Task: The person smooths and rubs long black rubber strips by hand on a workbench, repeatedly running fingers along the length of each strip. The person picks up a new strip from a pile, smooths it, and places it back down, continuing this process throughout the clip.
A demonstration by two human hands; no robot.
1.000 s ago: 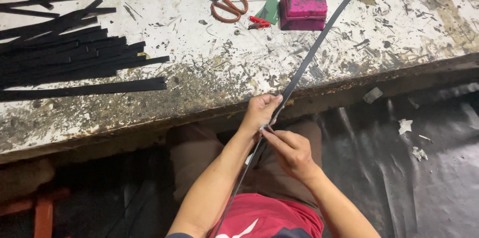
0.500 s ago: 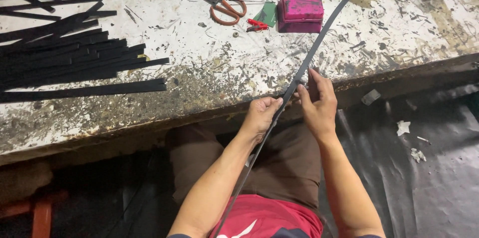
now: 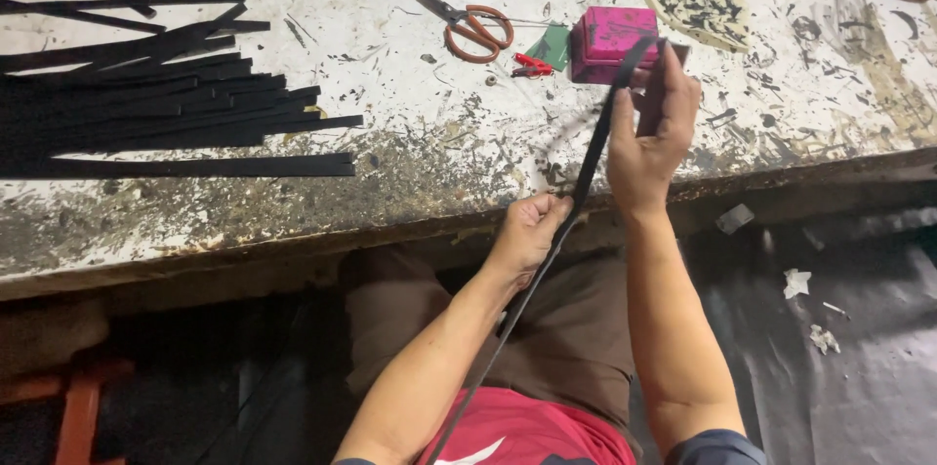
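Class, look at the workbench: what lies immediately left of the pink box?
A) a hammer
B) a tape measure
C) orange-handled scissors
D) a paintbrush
C: the orange-handled scissors lie on the workbench left of the pink box, while both hands hold a black strip.

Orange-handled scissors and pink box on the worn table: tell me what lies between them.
In the head view, between the orange-handled scissors and the pink box lie a small green card and a small red clip.
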